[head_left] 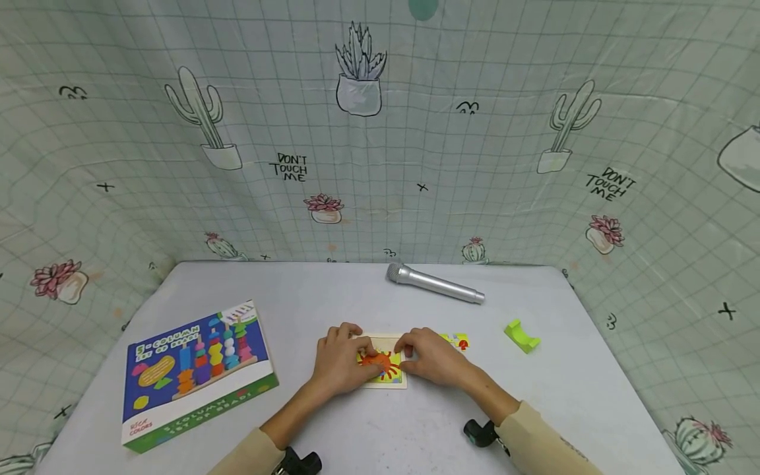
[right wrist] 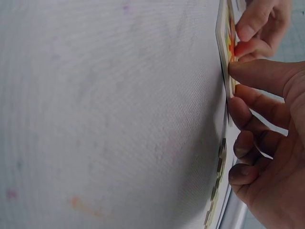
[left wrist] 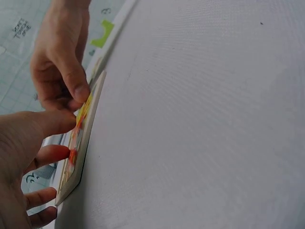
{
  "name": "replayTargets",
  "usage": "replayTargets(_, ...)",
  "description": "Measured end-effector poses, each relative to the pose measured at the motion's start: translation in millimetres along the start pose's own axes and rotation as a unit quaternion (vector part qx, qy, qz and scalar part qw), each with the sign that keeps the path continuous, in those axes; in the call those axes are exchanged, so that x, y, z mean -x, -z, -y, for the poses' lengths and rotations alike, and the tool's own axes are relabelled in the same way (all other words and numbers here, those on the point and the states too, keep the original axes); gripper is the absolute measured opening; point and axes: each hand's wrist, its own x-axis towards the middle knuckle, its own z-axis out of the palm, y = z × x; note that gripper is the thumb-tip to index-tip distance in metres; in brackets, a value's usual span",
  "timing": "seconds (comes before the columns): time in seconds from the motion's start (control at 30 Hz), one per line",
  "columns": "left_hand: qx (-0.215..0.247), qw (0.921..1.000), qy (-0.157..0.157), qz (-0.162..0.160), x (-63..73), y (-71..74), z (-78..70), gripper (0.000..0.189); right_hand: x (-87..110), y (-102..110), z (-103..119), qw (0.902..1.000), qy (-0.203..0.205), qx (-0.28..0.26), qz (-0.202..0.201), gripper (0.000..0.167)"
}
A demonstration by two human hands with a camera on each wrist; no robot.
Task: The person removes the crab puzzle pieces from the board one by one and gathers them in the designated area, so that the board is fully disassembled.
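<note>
A small jigsaw puzzle (head_left: 388, 363) with an orange crab on yellow lies in a pale frame board on the table. My left hand (head_left: 344, 359) rests over its left side, thumb and fingers spread, fingertips touching the picture. From the right, my right hand (head_left: 436, 356) touches the puzzle's right side with thumb and forefinger; its other fingers bend loosely, as the right wrist view shows. The board (left wrist: 83, 148) appears edge-on in the left wrist view, fingers of both hands on it. Partly behind the right hand lie colourful puzzle pieces (head_left: 460, 341).
A silver microphone (head_left: 436, 284) lies at the back of the white table (head_left: 332, 435). To the right is a lime-green curved block (head_left: 522, 336). A blue and green bead-set box (head_left: 196, 376) lies on the left. A patterned cloth (head_left: 380, 152) hangs behind.
</note>
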Motion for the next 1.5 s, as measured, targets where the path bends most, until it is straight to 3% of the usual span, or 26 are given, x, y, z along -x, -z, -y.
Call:
replayTargets(0.3,-0.015,0.9997,0.015,-0.009,0.2,-4.2,-5.2,0.033,-1.7,0.5,0.6,0.9999,-0.008,-0.012,0.004,0.023)
replayTargets(0.87,-0.053,0.9981,0.016,-0.026,-0.7,-9.3,-9.9,0.033,-3.4,1.2,3.2,0.9999,-0.007,-0.009,0.004,0.022)
replayTargets(1.5,-0.034,0.9989,0.025,-0.022,0.7,-8.8,-9.5,0.036,-4.5,-0.9,0.6,0.9973,-0.026,-0.069,-0.002,0.016)
